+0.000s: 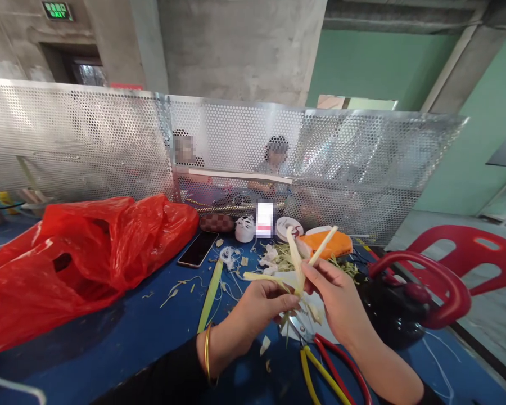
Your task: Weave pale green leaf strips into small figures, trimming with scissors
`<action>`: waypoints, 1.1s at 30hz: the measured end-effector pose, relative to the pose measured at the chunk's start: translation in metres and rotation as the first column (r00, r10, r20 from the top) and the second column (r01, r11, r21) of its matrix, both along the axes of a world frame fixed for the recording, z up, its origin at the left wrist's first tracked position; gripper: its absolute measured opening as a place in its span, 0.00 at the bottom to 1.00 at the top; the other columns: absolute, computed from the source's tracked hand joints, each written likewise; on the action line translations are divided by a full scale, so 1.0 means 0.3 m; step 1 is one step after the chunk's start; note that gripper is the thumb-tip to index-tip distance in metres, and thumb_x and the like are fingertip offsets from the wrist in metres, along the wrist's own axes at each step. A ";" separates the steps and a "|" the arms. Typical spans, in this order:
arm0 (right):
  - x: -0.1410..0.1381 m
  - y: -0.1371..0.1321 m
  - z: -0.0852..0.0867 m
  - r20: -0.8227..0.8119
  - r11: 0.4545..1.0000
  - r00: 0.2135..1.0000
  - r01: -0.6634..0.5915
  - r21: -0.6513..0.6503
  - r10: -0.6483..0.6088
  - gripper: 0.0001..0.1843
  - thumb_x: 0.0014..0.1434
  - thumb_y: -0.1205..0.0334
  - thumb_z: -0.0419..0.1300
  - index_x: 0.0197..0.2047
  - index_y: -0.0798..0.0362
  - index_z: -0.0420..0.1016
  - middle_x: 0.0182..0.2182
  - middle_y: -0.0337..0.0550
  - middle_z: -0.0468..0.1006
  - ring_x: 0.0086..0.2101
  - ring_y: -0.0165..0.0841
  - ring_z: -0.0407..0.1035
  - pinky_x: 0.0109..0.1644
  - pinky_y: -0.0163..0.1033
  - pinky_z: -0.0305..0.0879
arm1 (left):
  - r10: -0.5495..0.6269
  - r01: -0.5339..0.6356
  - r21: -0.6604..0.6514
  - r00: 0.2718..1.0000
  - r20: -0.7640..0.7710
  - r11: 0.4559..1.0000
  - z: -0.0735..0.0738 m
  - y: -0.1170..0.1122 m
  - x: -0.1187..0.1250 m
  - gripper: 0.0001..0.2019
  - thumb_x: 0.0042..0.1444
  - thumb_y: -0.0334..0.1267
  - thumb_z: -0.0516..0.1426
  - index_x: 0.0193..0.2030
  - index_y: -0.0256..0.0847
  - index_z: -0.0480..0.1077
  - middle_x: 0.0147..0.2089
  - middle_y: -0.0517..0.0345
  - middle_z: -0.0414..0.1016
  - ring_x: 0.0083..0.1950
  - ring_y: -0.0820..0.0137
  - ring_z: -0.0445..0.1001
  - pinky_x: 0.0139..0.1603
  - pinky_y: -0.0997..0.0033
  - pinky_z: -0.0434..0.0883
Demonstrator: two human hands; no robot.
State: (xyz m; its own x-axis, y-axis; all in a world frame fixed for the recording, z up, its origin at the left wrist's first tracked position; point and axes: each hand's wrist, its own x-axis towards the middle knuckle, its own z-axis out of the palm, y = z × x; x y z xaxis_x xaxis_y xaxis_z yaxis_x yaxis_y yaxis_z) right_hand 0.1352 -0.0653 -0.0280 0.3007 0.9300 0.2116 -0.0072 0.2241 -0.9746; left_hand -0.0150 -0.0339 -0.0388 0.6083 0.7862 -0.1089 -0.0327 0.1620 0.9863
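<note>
Pale yellow leaf strips (297, 256) fan upward and sideways from a bundle held above the blue table (122, 343). My left hand (259, 309), with a gold bangle at the wrist, is closed around the bundle's lower end. My right hand (339, 298) pinches the same strips from the right, thumb and fingers pressed together at the point where they cross. Below my hands lie scissors (329, 365) with red and yellow handles, partly hidden by my right wrist. Cut leaf scraps (278, 259) litter the table beyond.
A big red plastic bag (84, 253) fills the left side. A phone (197, 248), a long green leaf strip (209, 295), white thread spools (244, 229), an orange box (326, 244), a black kettle with red handle (405, 304). Perforated metal screen (362, 169) behind, two people beyond it. Red chair (468, 256) at right.
</note>
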 end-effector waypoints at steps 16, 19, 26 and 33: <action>0.026 0.013 0.011 -0.064 0.996 0.995 0.074 0.046 -0.071 0.13 0.55 0.52 0.64 0.31 0.54 0.75 0.22 0.36 0.69 0.26 0.29 0.61 0.30 0.33 0.59 | -0.077 0.079 -0.040 0.996 0.047 0.996 0.018 0.004 -0.004 0.06 0.47 0.37 0.60 0.28 0.36 0.75 0.25 0.60 0.74 0.23 0.77 0.68 0.28 0.76 0.63; 0.031 0.016 0.011 -0.043 0.997 0.996 0.075 -0.009 -0.075 0.16 0.55 0.49 0.63 0.40 0.53 0.75 0.29 0.40 0.74 0.28 0.31 0.66 0.33 0.36 0.63 | -0.025 0.031 -0.080 0.997 0.071 0.996 0.019 0.001 -0.004 0.09 0.47 0.37 0.61 0.34 0.36 0.76 0.30 0.57 0.77 0.26 0.76 0.71 0.30 0.76 0.65; 0.011 -0.002 0.009 0.451 0.992 0.884 0.110 0.062 -0.126 0.13 0.55 0.50 0.62 0.34 0.51 0.67 0.25 0.36 0.70 0.26 0.32 0.66 0.31 0.36 0.63 | 0.108 -0.108 0.018 0.994 0.021 0.994 0.006 0.009 0.008 0.05 0.46 0.36 0.59 0.28 0.36 0.74 0.28 0.56 0.76 0.25 0.76 0.70 0.28 0.76 0.63; 0.005 0.013 -0.016 0.552 0.997 0.834 0.063 -0.054 -0.023 0.04 0.56 0.59 0.57 0.32 0.50 0.69 0.23 0.37 0.72 0.25 0.33 0.66 0.29 0.36 0.62 | 0.052 -0.032 0.285 0.997 -0.063 0.958 -0.014 0.004 0.013 0.07 0.47 0.31 0.54 0.26 0.37 0.74 0.27 0.58 0.76 0.26 0.71 0.72 0.30 0.73 0.67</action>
